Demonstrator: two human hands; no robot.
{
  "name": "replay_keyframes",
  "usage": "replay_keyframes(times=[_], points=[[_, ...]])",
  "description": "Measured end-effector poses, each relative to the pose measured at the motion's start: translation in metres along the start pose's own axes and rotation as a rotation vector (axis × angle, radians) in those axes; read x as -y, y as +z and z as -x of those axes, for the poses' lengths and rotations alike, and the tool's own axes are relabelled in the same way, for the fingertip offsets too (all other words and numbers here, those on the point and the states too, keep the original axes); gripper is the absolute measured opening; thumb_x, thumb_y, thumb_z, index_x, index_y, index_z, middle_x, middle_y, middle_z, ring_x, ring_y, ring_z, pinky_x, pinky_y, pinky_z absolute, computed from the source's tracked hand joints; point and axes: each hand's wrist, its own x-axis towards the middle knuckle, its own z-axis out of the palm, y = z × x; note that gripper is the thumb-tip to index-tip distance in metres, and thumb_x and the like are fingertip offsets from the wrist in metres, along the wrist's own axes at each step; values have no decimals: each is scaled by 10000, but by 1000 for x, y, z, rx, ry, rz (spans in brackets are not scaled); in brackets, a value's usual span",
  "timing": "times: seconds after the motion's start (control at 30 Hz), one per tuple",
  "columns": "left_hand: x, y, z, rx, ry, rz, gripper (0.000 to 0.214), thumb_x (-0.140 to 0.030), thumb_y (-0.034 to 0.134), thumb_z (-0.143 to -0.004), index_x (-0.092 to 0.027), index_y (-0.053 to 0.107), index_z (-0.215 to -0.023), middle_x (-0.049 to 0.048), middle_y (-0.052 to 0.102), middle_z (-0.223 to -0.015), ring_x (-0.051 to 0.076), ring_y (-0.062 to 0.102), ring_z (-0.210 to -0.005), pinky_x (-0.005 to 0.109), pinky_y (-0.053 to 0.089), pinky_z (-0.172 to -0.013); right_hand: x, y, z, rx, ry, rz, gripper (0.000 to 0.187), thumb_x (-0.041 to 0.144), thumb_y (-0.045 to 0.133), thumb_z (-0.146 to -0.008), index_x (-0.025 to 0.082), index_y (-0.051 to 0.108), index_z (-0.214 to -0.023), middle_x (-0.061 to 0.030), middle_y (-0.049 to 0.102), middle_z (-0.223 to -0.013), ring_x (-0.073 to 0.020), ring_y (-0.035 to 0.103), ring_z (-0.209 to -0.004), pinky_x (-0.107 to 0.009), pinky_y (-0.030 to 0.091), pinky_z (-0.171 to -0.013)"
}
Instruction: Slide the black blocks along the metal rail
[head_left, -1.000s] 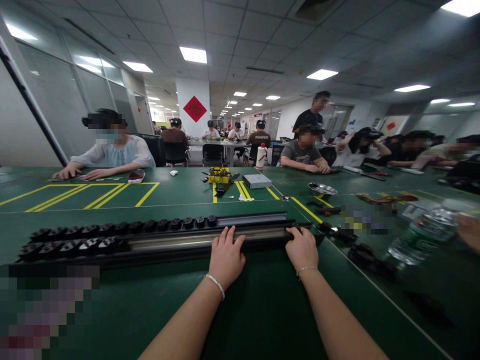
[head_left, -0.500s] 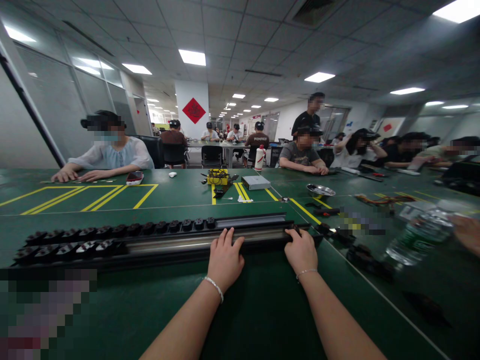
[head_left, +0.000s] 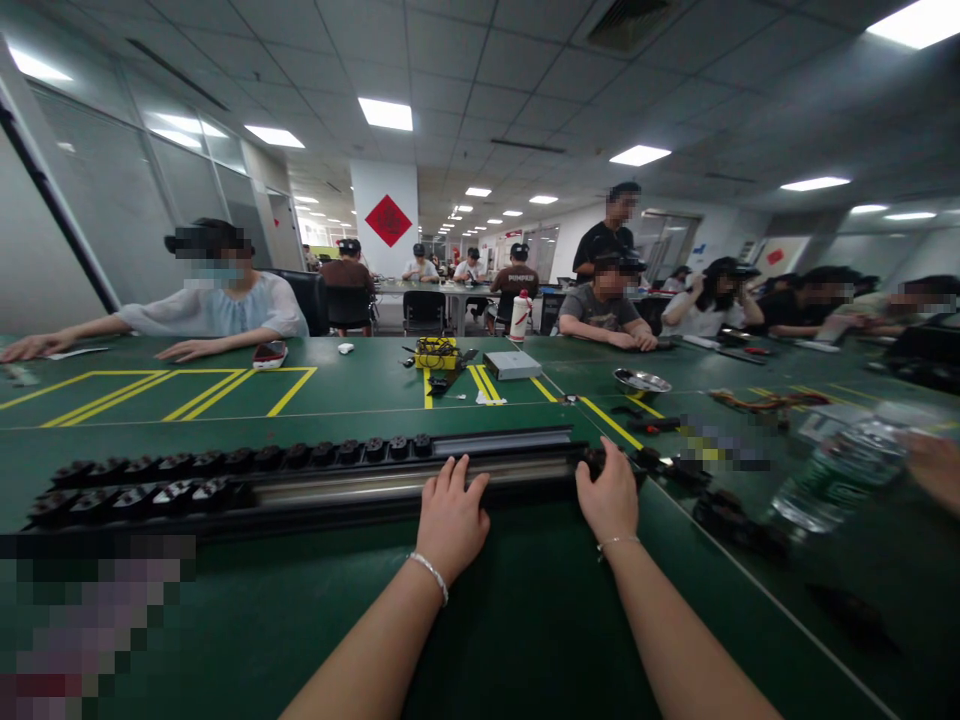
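A long black and silver rail (head_left: 345,485) lies across the green table (head_left: 525,620) in front of me. Rows of small black parts (head_left: 225,462) sit along its left half. My left hand (head_left: 450,515) rests on the rail's near edge with the fingers laid flat over the metal. At the rail's right end my right hand (head_left: 609,490) has its fingers curled over a black part there. A thin bracelet circles each wrist.
Loose black parts (head_left: 731,520) and a clear plastic water bottle (head_left: 836,480) lie to the right. A metal dish (head_left: 641,380), a grey box (head_left: 512,363) and a yellow device (head_left: 437,352) sit further back. Other people work at this and nearby tables.
My right hand has shifted slightly right, onto the rail's end. The person at the far left has stretched an arm out to the left. The standing person has stepped left.
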Motion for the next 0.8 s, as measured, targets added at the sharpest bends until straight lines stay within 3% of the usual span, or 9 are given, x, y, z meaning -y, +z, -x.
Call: replay_keyframes(times=[0.2,0.57,0.8], points=[[0,1,0,3,5,9,465,-263,524,-732,-301,483,-1194,64,368,-1407,248,264,-1309,425,273,-997,-8,3,-9,96,78,36,419,407,447,-776,112,581,-1041,-138,603,-1029,-254,510,-998,-362,342,-912],[-1,-2,0,15,-8,-1,456,-252,513,-737,-297,491,-1190,64,379,-1402,252,269,-1307,431,275,-995,3,-7,-21,210,182,128,364,455,483,-703,163,631,-861,-102,630,-876,-245,554,-849,-332,397,-739],[0,-1,0,2,5,-5,453,-255,510,-738,-298,491,-1189,66,382,-1399,253,271,-1307,430,277,-995,-1,-4,-22,210,165,164,381,482,488,-704,157,617,-855,-115,615,-899,-257,544,-889,-367,377,-807]])
